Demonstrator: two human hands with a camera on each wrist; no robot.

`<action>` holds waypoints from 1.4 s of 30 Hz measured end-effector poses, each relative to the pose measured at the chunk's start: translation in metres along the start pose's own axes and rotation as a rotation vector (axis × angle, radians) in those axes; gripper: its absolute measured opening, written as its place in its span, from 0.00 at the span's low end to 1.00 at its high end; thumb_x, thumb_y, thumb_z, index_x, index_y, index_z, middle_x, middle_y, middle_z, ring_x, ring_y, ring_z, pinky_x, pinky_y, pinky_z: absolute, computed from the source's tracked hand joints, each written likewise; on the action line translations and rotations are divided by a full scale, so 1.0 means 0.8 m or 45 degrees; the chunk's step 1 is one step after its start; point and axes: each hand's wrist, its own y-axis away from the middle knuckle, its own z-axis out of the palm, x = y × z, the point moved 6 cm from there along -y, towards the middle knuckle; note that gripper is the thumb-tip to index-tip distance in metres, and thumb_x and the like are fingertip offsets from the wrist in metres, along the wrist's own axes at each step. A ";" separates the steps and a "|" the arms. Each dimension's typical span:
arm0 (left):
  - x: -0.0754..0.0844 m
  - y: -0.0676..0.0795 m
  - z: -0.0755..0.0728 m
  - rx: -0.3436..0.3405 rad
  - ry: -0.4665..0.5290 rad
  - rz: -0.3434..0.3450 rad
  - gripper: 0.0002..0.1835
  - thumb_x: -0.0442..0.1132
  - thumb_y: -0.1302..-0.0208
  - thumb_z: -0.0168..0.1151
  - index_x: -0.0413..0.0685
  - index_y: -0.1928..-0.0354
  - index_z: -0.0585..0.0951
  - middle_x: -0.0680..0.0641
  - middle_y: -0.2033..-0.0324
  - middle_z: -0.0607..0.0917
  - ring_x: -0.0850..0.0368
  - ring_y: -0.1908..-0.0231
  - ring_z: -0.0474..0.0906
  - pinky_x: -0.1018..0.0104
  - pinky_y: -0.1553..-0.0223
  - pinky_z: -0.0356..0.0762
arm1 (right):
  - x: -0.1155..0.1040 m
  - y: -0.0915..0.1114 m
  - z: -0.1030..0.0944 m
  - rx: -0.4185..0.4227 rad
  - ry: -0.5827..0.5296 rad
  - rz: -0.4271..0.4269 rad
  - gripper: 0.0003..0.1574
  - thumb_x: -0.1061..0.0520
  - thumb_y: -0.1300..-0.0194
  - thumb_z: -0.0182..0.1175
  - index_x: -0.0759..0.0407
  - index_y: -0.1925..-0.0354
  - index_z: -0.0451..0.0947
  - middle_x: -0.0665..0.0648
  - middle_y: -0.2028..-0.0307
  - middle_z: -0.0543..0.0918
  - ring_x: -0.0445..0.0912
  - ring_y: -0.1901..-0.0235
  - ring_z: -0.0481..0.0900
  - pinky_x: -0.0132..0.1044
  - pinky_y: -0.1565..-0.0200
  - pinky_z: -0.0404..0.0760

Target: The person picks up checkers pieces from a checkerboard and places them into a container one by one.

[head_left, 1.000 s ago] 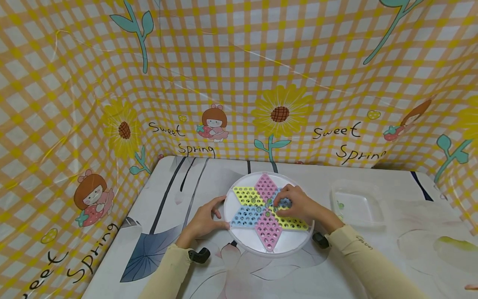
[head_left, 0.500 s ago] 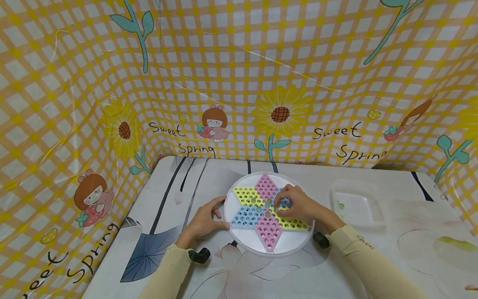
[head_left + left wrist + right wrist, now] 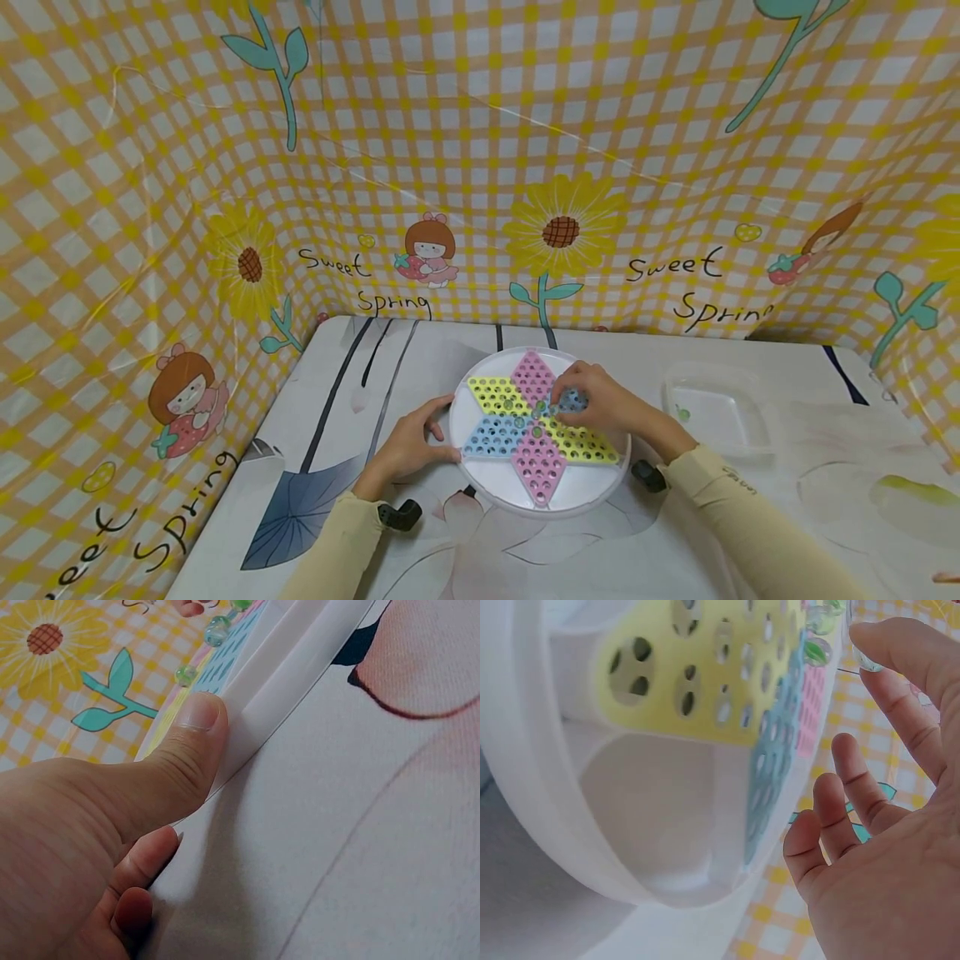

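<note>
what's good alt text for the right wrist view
A right hand pinches a partly hidden clear marble over a round white board with yellow, blue and pink perforated sections. Marbles with green inside sit on the board; yellow-checked cloth shows behind.

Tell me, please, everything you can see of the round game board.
The round white board, seemingly plastic, has a raised rim and a six-pointed star of holed pink, yellow and blue sections. It lies flat on the patterned table covering. Marbles sit around the star's middle. The left hand touches its rim; the right hand pinches a clear marble over it.
</note>
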 end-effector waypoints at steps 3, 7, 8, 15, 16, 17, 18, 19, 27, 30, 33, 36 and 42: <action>0.001 0.000 0.000 0.002 -0.005 0.009 0.51 0.42 0.52 0.85 0.53 0.25 0.69 0.50 0.68 0.80 0.57 0.75 0.65 0.66 0.70 0.63 | -0.004 0.001 -0.005 0.013 -0.002 -0.011 0.08 0.56 0.39 0.74 0.47 0.62 0.85 0.59 0.48 0.76 0.61 0.43 0.69 0.66 0.42 0.69; 0.001 0.000 0.000 0.005 -0.007 0.009 0.50 0.42 0.52 0.85 0.52 0.26 0.69 0.50 0.68 0.80 0.57 0.75 0.65 0.66 0.71 0.63 | -0.008 0.003 -0.010 0.040 -0.022 -0.010 0.08 0.57 0.39 0.74 0.48 0.62 0.85 0.60 0.47 0.76 0.62 0.42 0.68 0.67 0.42 0.69; 0.001 0.000 0.000 0.003 -0.005 0.006 0.50 0.42 0.52 0.85 0.52 0.25 0.69 0.50 0.68 0.80 0.57 0.75 0.65 0.66 0.71 0.63 | -0.008 0.003 -0.011 0.045 -0.028 -0.007 0.08 0.57 0.39 0.74 0.48 0.62 0.85 0.60 0.47 0.76 0.62 0.42 0.68 0.67 0.42 0.69; 0.003 0.002 0.001 0.005 -0.008 -0.001 0.51 0.41 0.52 0.84 0.51 0.25 0.69 0.50 0.67 0.79 0.56 0.74 0.65 0.67 0.71 0.63 | -0.014 0.007 -0.021 0.100 -0.038 -0.005 0.08 0.57 0.37 0.73 0.49 0.59 0.85 0.59 0.47 0.76 0.62 0.42 0.68 0.68 0.42 0.68; 0.003 0.002 0.001 0.007 -0.007 0.002 0.51 0.41 0.52 0.84 0.51 0.25 0.69 0.50 0.67 0.79 0.56 0.74 0.65 0.67 0.71 0.63 | -0.015 0.007 -0.023 0.114 -0.039 -0.012 0.08 0.57 0.37 0.73 0.49 0.59 0.85 0.59 0.48 0.76 0.62 0.42 0.68 0.69 0.42 0.68; 0.003 0.002 0.001 0.007 -0.008 0.005 0.51 0.41 0.52 0.85 0.51 0.25 0.69 0.50 0.67 0.79 0.56 0.74 0.65 0.67 0.71 0.63 | -0.016 0.008 -0.026 0.130 -0.038 -0.022 0.09 0.57 0.37 0.73 0.48 0.59 0.85 0.59 0.48 0.77 0.62 0.42 0.68 0.68 0.43 0.68; 0.003 0.002 0.002 0.007 -0.008 0.005 0.51 0.41 0.52 0.85 0.51 0.25 0.69 0.50 0.67 0.79 0.56 0.74 0.65 0.67 0.71 0.63 | -0.018 0.009 -0.028 0.146 -0.040 -0.035 0.09 0.57 0.37 0.73 0.48 0.59 0.85 0.59 0.48 0.77 0.62 0.43 0.69 0.68 0.44 0.69; 0.003 0.002 0.002 0.007 -0.007 0.003 0.51 0.41 0.52 0.85 0.51 0.25 0.69 0.49 0.67 0.79 0.56 0.74 0.65 0.67 0.71 0.63 | -0.019 0.010 -0.031 0.164 -0.045 -0.047 0.09 0.58 0.37 0.73 0.48 0.58 0.85 0.59 0.48 0.77 0.62 0.43 0.69 0.67 0.44 0.69; 0.005 0.003 0.001 0.005 -0.010 -0.010 0.51 0.41 0.52 0.85 0.52 0.25 0.69 0.49 0.67 0.80 0.56 0.74 0.66 0.66 0.71 0.64 | -0.024 0.013 -0.050 0.325 -0.060 -0.142 0.10 0.59 0.39 0.74 0.49 0.59 0.85 0.58 0.50 0.77 0.57 0.48 0.71 0.59 0.51 0.72; 0.006 0.003 0.001 0.006 -0.013 -0.004 0.51 0.41 0.52 0.85 0.51 0.25 0.69 0.49 0.67 0.80 0.56 0.74 0.65 0.66 0.71 0.64 | -0.025 0.013 -0.054 0.354 -0.067 -0.151 0.11 0.60 0.39 0.75 0.50 0.59 0.85 0.57 0.50 0.77 0.57 0.48 0.71 0.60 0.51 0.73; 0.006 0.003 0.001 0.006 -0.018 -0.001 0.50 0.41 0.52 0.85 0.51 0.25 0.69 0.49 0.67 0.80 0.57 0.74 0.65 0.67 0.71 0.63 | -0.026 0.014 -0.057 0.370 -0.069 -0.150 0.11 0.60 0.40 0.75 0.50 0.59 0.85 0.57 0.50 0.77 0.59 0.46 0.71 0.63 0.50 0.73; 0.005 0.003 0.001 0.006 -0.022 -0.003 0.50 0.42 0.52 0.85 0.52 0.25 0.69 0.50 0.67 0.80 0.57 0.74 0.65 0.66 0.71 0.64 | -0.026 0.016 -0.059 0.380 -0.072 -0.140 0.11 0.59 0.41 0.75 0.50 0.60 0.85 0.56 0.51 0.78 0.58 0.45 0.72 0.63 0.49 0.73; 0.003 0.002 0.001 0.006 -0.017 -0.013 0.51 0.42 0.52 0.85 0.53 0.25 0.69 0.50 0.67 0.80 0.57 0.73 0.67 0.66 0.69 0.65 | -0.022 0.020 -0.061 0.368 -0.076 -0.096 0.11 0.58 0.40 0.75 0.49 0.59 0.84 0.54 0.51 0.78 0.57 0.46 0.71 0.62 0.49 0.73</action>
